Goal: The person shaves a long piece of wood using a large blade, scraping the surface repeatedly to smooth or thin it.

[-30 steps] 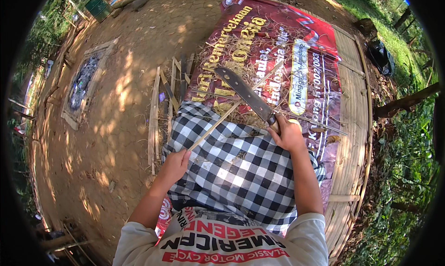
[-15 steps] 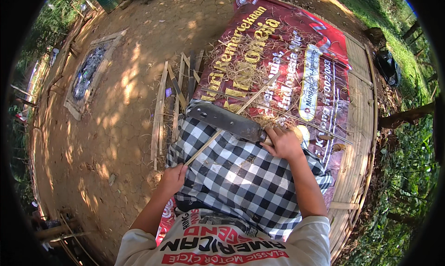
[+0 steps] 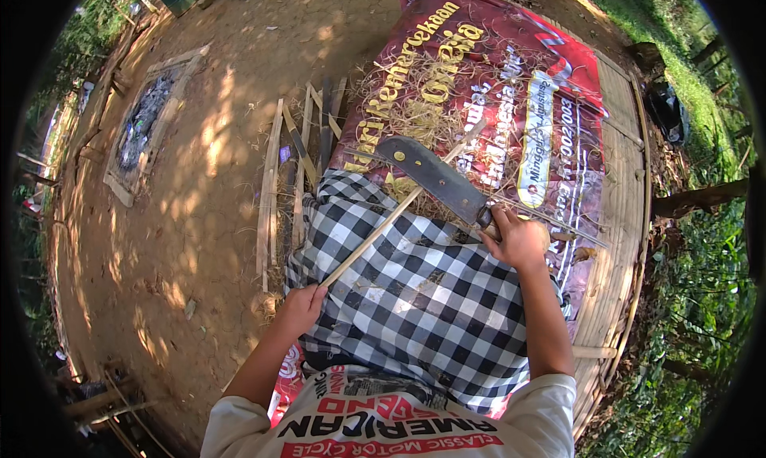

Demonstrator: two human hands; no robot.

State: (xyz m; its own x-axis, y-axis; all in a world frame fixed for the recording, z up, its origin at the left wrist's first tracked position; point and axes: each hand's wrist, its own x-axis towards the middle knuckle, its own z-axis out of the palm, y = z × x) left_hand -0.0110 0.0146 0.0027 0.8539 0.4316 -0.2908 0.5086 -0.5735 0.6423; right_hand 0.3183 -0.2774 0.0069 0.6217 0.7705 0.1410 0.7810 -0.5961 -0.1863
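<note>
My right hand (image 3: 520, 238) is wrapped round the handle of a machete (image 3: 435, 177). Its broad dark blade slants up to the far left, crossing over a thin bamboo strip (image 3: 369, 241). The near end of that strip is closed in my left hand (image 3: 302, 309); from there it runs away to the right, under the blade and out beyond it. A black-and-white checked cloth (image 3: 411, 298) covers my lap beneath both. Whether the blade's edge touches the strip, I cannot tell.
Curly bamboo shavings (image 3: 423, 99) litter a red printed banner (image 3: 550, 59) over a bamboo-slat platform (image 3: 618, 219). Several split bamboo pieces (image 3: 271, 195) lean at its left side. An ash pit (image 3: 148, 123) lies in the dirt ground (image 3: 215, 242). A black bag (image 3: 666, 111) sits beyond the platform's right edge.
My right hand has moved a little to the right, and the machete blade has swung farther from me, now at a steeper slant across the strip. My left hand has barely moved.
</note>
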